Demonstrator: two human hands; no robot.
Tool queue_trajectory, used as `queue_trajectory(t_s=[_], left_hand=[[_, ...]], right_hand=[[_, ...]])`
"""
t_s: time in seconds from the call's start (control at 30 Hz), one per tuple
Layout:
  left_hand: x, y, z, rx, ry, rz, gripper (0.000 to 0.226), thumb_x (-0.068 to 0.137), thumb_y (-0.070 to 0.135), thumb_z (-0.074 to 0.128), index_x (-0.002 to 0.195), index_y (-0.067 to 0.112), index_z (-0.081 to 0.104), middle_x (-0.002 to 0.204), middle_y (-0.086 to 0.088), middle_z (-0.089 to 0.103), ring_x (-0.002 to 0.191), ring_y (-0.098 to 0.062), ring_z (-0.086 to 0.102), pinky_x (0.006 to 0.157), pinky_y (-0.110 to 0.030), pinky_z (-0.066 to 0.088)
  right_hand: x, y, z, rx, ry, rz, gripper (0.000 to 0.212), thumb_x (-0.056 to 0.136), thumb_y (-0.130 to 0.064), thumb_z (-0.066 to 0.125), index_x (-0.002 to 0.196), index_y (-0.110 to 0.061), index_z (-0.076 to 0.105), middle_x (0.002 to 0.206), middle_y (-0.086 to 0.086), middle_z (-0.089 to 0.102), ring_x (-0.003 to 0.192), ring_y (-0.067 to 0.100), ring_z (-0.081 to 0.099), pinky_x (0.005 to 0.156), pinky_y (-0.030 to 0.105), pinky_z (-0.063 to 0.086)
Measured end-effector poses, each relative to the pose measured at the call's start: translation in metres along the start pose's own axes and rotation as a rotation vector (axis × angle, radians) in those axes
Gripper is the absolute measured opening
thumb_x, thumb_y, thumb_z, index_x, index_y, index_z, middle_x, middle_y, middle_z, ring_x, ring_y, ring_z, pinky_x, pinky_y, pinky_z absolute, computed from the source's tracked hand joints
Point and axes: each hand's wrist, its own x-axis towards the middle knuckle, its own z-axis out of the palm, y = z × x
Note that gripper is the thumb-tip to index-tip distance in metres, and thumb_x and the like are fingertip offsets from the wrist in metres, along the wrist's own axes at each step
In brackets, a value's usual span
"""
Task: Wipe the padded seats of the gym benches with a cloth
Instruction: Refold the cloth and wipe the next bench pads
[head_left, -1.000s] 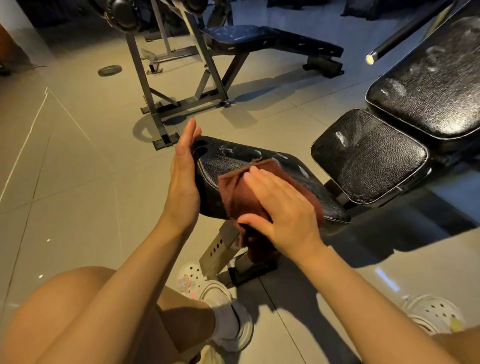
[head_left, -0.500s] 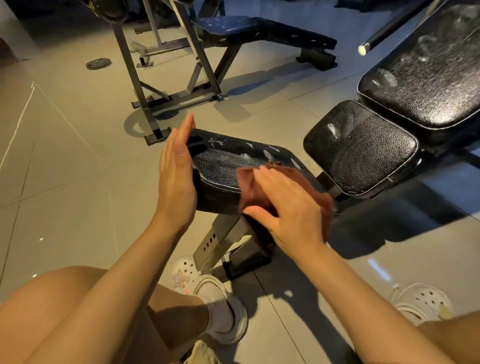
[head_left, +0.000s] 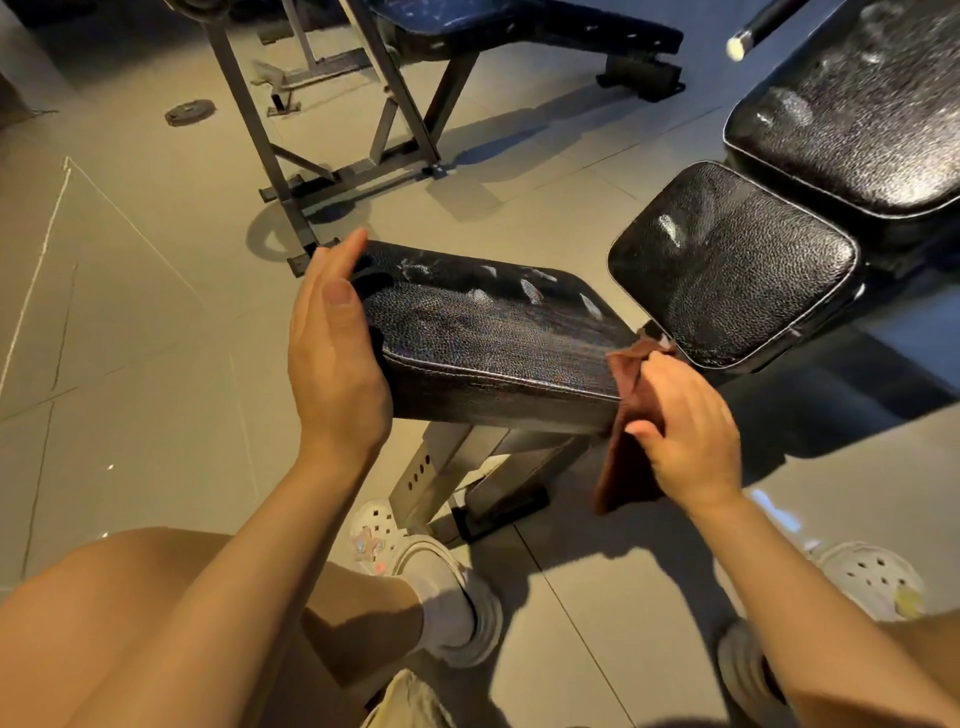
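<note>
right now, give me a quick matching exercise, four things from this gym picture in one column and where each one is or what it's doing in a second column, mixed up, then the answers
Things
1. left hand
2. brown cloth
3. weight plate
4. right hand

Places or states
A. lies flat on the floor at the far left
B. hangs down off the right end of the near seat pad
C. grips the cloth at the pad's right end
D. rests flat, fingers straight, against the pad's left end

Pairs: 1-D, 2-B, 3-A, 4-C
</note>
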Motion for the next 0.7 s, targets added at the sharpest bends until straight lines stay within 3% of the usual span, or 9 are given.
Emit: queue_trajectory(t_s=[0.13, 0.27, 0.33, 0.5, 0.6, 0.7], left_hand=[[-0.001, -0.001, 0.002, -0.045, 0.005, 0.011, 0.053, 0.097, 0.045, 0.019, 0.137, 0.023, 0.046, 0.138, -0.002, 0.051, 0.13, -0.013, 0.045, 0.111, -0.036, 0.034], [-0.001, -0.001, 0.003, -0.074, 0.012, 0.007, 0.049, 0.096, 0.048, 0.019, 0.134, 0.029, 0.044, 0.136, 0.0, 0.052, 0.127, -0.009, 0.047, 0.109, -0.029, 0.036], [-0.001, -0.003, 0.003, -0.071, 0.016, 0.023, 0.045, 0.097, 0.046, 0.02, 0.133, 0.033, 0.044, 0.136, -0.001, 0.052, 0.127, -0.01, 0.047, 0.11, -0.032, 0.035], [-0.001, -0.004, 0.005, -0.131, 0.032, 0.024, 0.043, 0.096, 0.045, 0.021, 0.13, 0.033, 0.045, 0.13, 0.008, 0.053, 0.125, -0.006, 0.048, 0.105, -0.022, 0.035], [0.0, -0.008, 0.004, -0.141, 0.022, 0.038, 0.042, 0.097, 0.047, 0.02, 0.13, 0.036, 0.043, 0.131, 0.01, 0.049, 0.128, -0.005, 0.045, 0.108, -0.025, 0.033], [0.001, -0.011, 0.002, -0.084, 0.03, 0.081, 0.041, 0.1, 0.058, 0.02, 0.131, 0.04, 0.041, 0.14, -0.003, 0.042, 0.136, -0.018, 0.038, 0.115, -0.043, 0.029]], right_hand=[[-0.01, 0.021, -0.004, 0.032, -0.091, 0.056, 0.08, 0.095, -0.069, 0.019, 0.139, -0.007, 0.042, 0.138, 0.021, 0.053, 0.127, 0.035, 0.047, 0.101, 0.045, 0.042], [0.0, -0.002, -0.004, 0.094, -0.096, 0.05, 0.077, 0.096, -0.063, 0.031, 0.139, -0.001, 0.044, 0.139, 0.021, 0.052, 0.129, 0.035, 0.046, 0.108, 0.038, 0.031], [0.015, -0.028, -0.004, 0.112, -0.053, -0.03, 0.074, 0.097, -0.059, 0.035, 0.135, 0.003, 0.048, 0.135, 0.021, 0.055, 0.127, 0.034, 0.048, 0.108, 0.038, 0.032], [0.053, -0.13, -0.001, 0.13, 0.139, -0.195, 0.066, 0.1, -0.054, 0.032, 0.125, 0.0, 0.061, 0.13, 0.016, 0.062, 0.123, 0.029, 0.056, 0.104, 0.039, 0.041], [0.061, -0.155, 0.002, 0.103, 0.223, -0.238, 0.063, 0.099, -0.053, 0.036, 0.125, -0.002, 0.062, 0.129, 0.014, 0.063, 0.122, 0.027, 0.059, 0.103, 0.038, 0.045], [0.056, -0.129, 0.006, 0.036, 0.257, -0.364, 0.059, 0.099, -0.054, 0.04, 0.133, -0.007, 0.05, 0.132, 0.012, 0.061, 0.125, 0.025, 0.056, 0.105, 0.038, 0.045]])
